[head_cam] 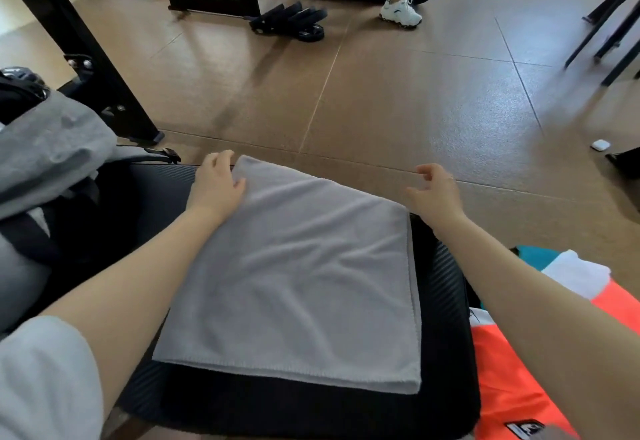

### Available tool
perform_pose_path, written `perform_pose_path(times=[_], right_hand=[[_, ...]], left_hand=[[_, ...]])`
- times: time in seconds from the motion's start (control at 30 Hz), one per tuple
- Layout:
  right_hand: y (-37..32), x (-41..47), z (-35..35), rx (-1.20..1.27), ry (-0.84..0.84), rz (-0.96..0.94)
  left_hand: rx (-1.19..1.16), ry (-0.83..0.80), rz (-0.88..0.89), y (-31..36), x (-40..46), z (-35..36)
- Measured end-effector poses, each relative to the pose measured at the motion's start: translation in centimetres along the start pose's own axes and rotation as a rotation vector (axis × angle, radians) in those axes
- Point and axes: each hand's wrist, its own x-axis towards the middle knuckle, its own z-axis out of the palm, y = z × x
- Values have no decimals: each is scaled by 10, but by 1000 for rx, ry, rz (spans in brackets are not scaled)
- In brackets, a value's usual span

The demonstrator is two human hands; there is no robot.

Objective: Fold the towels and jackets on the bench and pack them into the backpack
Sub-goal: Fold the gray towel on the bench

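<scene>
A grey towel (298, 277) lies folded in layers on the black padded bench (443, 363). My left hand (216, 181) rests on the towel's far left corner, thumb over the fabric and fingers past its edge. Just beyond the far right corner hovers my right hand (434, 192), fingers loosely curled and holding nothing. A grey backpack (45, 159) with black straps sits at the left end of the bench. An orange, white and teal jacket (512, 380) lies at the right.
Black gym machine frames (104, 69) stand on the brown floor at the left and back. Weight plates (294, 20) lie near a person's white shoes (401, 11). A small white case (600, 144) is on the floor at the right.
</scene>
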Motion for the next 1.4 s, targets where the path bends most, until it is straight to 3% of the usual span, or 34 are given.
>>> perform_pose_path(times=[0.07, 0.17, 0.23, 0.3, 0.4, 0.53, 0.67, 0.8, 0.93, 1.03, 1.1, 1.17, 1.23, 1.3, 1.4], right_hand=[[-2, -32, -10, -68, 36, -198], [-4, -89, -22, -180, -151, -471], [-6, -116, -25, -254, -240, -507], [-3, -135, -24, -364, -244, -375], [3, -162, -25, -473, -116, -97], [4, -191, -30, -522, -146, 27], [-1, -211, -32, -323, -273, 177], [-7, -221, -24, -40, -206, 255], [-9, -227, -39, 282, -188, 393], [3, -238, -43, 133, -299, 407], [10, -240, -38, -104, -326, 327], [8, -241, -31, -339, -135, 166], [-3, -242, -20, -459, 76, -142], [-20, -247, -4, -492, -58, -430], [-27, -255, 26, -683, -459, -618]], left_hand=[[5, 13, 57, -7, -25, -3], [-19, 49, 86, -19, -72, -10], [-22, 33, 7, -24, -99, -15], [16, -26, -76, -26, -122, -22], [129, -133, -159, -26, -150, -34], [114, -186, -173, -33, -169, -45], [-247, -197, -202, -39, -172, -49], [-602, -218, -264, -38, -176, -50], [-700, -140, -277, -47, -180, -54], [-539, -159, -253, -59, -186, -52], [-303, -173, -216, -66, -192, -52], [-94, -159, -188, -71, -196, -53], [-61, -159, -177, -73, -194, -55], [-52, -175, -172, -72, -192, -56], [-25, -202, -170, -74, -187, -58]])
